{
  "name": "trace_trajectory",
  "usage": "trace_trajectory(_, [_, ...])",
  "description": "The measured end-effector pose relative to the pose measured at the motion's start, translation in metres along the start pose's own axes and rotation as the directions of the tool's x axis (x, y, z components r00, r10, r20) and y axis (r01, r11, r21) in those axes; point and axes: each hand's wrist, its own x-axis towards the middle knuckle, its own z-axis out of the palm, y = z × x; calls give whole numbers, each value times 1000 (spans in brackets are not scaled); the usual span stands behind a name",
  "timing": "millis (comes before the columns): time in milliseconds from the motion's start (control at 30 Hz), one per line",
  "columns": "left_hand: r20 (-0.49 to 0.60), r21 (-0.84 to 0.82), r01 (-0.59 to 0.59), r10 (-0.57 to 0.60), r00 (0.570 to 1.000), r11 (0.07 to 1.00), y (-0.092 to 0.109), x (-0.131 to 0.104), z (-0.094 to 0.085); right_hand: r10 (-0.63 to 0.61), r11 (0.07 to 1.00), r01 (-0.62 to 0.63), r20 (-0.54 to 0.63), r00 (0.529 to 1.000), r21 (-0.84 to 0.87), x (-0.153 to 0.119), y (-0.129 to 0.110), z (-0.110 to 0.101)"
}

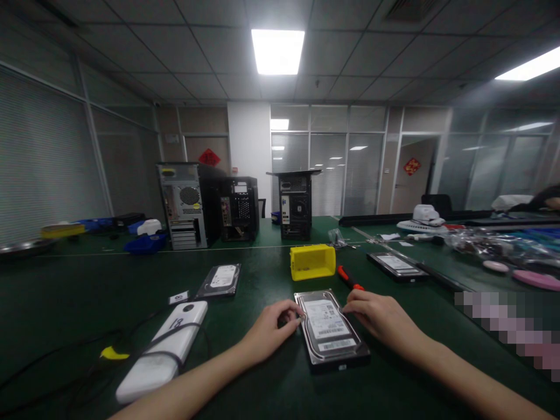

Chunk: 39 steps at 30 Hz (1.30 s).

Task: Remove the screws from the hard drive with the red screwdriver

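A hard drive [326, 321] with a white label lies face up on the green table in front of me. At its left edge, my left hand [273, 326] has thumb and index fingertip pinched together; anything between them is too small to make out. My right hand [380, 318] is at the opposite edge, its fingers bent and closed against the drive's side, with whatever they pinch hidden. Just beyond the right hand lies a red and black screwdriver [349, 277]. A yellow bin [312, 262] lies on its side behind the drive, small bits inside.
More hard drives lie at left [222, 279] and right [396, 263]. A white power strip [164, 350] with a black cable is near my left forearm. Computer cases [188, 204] stand at the back. A long dark bar [441, 277] and plastic bags [485, 245] lie to the right.
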Motion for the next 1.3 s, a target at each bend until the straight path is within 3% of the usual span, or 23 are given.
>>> trace_trajectory(333, [0,1,8,-8,1000,1000,-1,1,1,13,999,-14,-20,1000,-40,1,5,4])
trace_trajectory(533, [-5,-7,-8,8,1000,1000,0,1,0,259,962,-270,-207,943,-27,1,25,9])
trace_trajectory(667, [-8,-10,-14,14,1000,1000,-2,1,1,414,908,-420,-128,901,-20,3,42,18])
trace_trajectory(933, [-7,-5,-14,14,1000,1000,-2,0,0,546,837,-547,61,836,5,11,61,31])
trace_trajectory(1067, [-11,0,-1,1,1000,1000,-1,0,0,592,799,-599,108,799,53,20,68,30])
trace_trajectory(1200, [-2,-13,3,-3,1000,1000,-1,2,1,568,763,-621,275,776,176,31,81,22])
trace_trajectory(1300, [-2,-10,16,-16,1000,1000,-1,3,1,578,748,-641,304,757,173,43,85,23])
